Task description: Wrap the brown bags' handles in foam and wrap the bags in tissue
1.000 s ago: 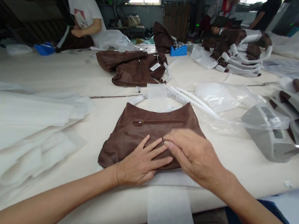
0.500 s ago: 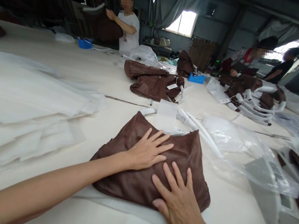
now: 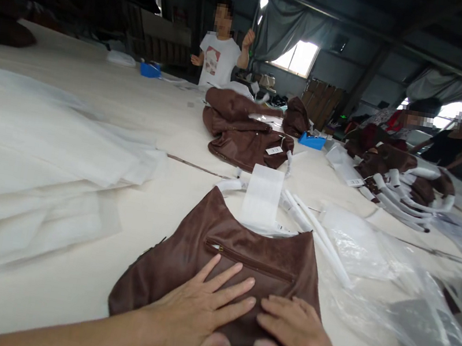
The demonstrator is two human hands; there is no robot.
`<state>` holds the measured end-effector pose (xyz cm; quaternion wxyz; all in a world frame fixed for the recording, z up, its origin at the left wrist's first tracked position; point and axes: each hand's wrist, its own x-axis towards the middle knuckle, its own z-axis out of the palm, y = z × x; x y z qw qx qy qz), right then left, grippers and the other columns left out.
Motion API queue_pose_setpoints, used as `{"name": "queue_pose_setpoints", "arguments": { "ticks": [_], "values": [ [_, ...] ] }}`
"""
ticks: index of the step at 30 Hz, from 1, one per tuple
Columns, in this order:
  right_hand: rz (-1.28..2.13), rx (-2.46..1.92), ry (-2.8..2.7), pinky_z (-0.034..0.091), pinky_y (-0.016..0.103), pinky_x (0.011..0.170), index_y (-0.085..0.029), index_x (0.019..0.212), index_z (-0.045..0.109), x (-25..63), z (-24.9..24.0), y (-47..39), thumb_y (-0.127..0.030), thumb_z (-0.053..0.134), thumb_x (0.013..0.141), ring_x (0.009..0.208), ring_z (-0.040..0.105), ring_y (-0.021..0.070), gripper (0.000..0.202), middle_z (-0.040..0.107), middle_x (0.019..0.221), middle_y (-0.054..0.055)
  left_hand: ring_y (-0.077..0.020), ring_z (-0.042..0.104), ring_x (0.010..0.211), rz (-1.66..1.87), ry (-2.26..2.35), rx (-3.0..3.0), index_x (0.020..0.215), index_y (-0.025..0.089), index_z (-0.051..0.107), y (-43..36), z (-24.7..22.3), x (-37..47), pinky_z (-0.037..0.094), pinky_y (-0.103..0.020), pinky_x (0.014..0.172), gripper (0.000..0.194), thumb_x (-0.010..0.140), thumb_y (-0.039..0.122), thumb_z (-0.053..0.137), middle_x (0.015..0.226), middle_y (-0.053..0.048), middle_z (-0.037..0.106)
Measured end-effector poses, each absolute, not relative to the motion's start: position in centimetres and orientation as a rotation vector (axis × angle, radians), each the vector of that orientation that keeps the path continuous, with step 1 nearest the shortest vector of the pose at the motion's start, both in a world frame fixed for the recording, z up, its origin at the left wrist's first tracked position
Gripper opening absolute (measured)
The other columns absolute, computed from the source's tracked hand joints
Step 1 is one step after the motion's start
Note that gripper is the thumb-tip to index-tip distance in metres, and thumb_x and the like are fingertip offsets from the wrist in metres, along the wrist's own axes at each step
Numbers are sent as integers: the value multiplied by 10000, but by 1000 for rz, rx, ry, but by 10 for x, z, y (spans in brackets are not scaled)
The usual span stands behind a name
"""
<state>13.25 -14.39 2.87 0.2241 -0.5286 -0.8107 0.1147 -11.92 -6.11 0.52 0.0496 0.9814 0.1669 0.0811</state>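
A brown leather handbag (image 3: 254, 247) lies flat on the pale table in front of me, its zipped pocket facing up. My left hand (image 3: 195, 313) rests on the bag's middle, below the zip, with fingers spread. To its right my right hand (image 3: 300, 342) lies on the leather too, its fingers bent a little and apart. Neither hand grips anything. The bag's handle (image 3: 231, 186) is wrapped in white and points away from me. A white sheet (image 3: 262, 195) stands up from the bag's opening.
Sheets of white tissue paper (image 3: 56, 139) cover the left of the table. Clear plastic bags (image 3: 360, 240) and more brown bags (image 3: 393, 169) lie at right. Further brown bags (image 3: 246, 134) and a blue holder (image 3: 311, 141) sit ahead. A person (image 3: 221, 54) stands across the table; others work at far right.
Both hands have slid down the bag toward me, uncovering the pocket zip. The bag sits closer in view. The person opposite no longer holds up a brown bag; another lies on the pile.
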Motion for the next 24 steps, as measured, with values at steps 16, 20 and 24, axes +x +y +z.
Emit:
{"name": "queue_pose_setpoints", "arguments": {
  "ticks": [16, 20, 24],
  "values": [
    [1017, -1765, -937, 478, 298, 585, -172, 608, 548, 150, 7, 123, -233, 818, 586, 589, 573, 178, 278, 552, 516, 0, -390, 315, 1439, 301, 419, 3084, 1540, 266, 267, -49, -13, -118, 164, -683, 1169, 966, 762, 506, 787, 1595, -66, 319],
    [1081, -1546, -990, 501, 281, 653, -166, 713, 618, 152, 24, 118, -275, 792, 587, 650, 605, 157, 240, 649, 645, 3, -378, 250, 1471, 241, 466, 2999, 1537, 272, 272, -52, -2, -119, 170, -693, 1166, 874, 821, 453, 739, 1614, -53, 273],
    [1087, -1332, -1138, 530, 313, 814, -175, 829, 693, 146, 58, 70, -304, 792, 591, 815, 673, 176, 289, 734, 865, 16, -367, 219, 1484, 228, 475, 2970, 1534, 272, 280, -54, 4, -117, 174, -690, 1170, 826, 852, 437, 715, 1623, -36, 246]
  ]
}}
